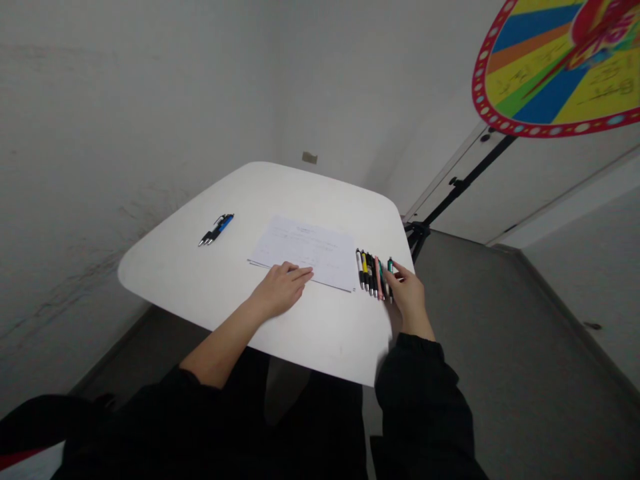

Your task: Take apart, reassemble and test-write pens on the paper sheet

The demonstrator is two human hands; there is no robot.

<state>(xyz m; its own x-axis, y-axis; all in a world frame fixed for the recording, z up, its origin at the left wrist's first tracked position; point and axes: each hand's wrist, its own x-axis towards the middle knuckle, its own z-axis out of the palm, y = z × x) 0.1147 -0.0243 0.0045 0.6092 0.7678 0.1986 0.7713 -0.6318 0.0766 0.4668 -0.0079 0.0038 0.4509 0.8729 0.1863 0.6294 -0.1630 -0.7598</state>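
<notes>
My left hand (pixel 284 288) lies flat on the near edge of a small stack of printed paper (pixel 305 243), its fingers stretched out to the right. On the right side of the table, my right hand (pixel 407 290) has its thumb and fingers closed around a green pen (pixel 391 265) at the end of a row. Beside it, several other pens lie side by side: a white pen (pixel 359 263), a yellow pen (pixel 365 265), dark ones and a pink pen (pixel 379 277). The hand partly hides the pens nearest to it.
The white table (pixel 320 333) has rounded corners and stands near the walls. Black and blue pens (pixel 220 228) lie together at its left. A colourful prize wheel (pixel 555 73) on a black stand (pixel 450 197) rises at the right, beyond the table's edge.
</notes>
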